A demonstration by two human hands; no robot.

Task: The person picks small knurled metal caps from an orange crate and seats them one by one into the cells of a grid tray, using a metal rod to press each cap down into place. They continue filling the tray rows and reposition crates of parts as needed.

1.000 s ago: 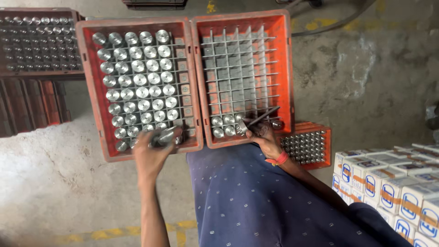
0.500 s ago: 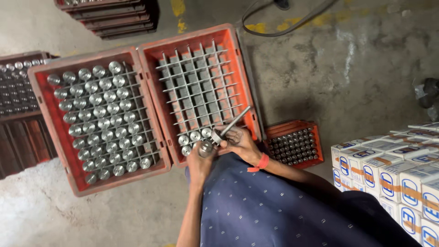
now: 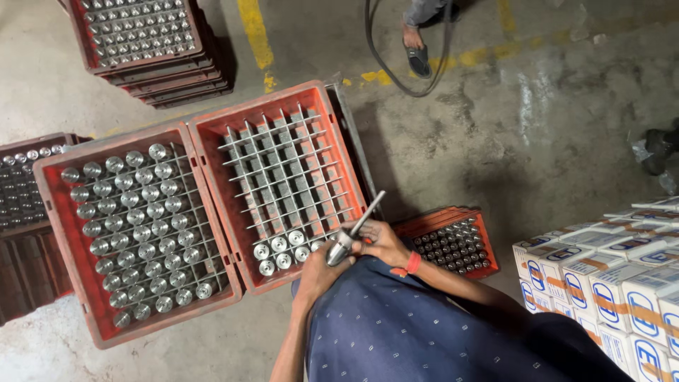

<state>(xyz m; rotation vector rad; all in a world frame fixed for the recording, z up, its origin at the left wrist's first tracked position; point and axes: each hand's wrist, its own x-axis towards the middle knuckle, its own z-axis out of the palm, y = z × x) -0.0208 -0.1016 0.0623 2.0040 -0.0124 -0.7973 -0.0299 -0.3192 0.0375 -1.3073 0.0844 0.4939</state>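
Observation:
My left hand [image 3: 316, 274] holds a short shiny metal cylinder [image 3: 339, 250] at the near edge of the right red crate [image 3: 212, 185]. My right hand [image 3: 380, 241], with a red wristband, grips a thin metal rod [image 3: 370, 211] whose lower end meets the cylinder. This crate has a grey grid divider; only its near row holds several cylinders [image 3: 281, 249]. Touching it on the left, another red crate [image 3: 48, 233] is filled with the same cylinders [image 3: 138, 230].
A small red crate of dark parts [image 3: 453, 242] lies by my right arm. Stacked crates of parts stand at the top left [image 3: 145, 42] and far left [image 3: 21, 187]. White and blue cartons [image 3: 608, 283] fill the right. Another person's sandalled foot [image 3: 417, 53] and a black hose [image 3: 378, 56] are beyond.
My left hand lifted a cylinder from the full left crate and carried it right to my right hand and the rod. The view has tilted, showing more floor.

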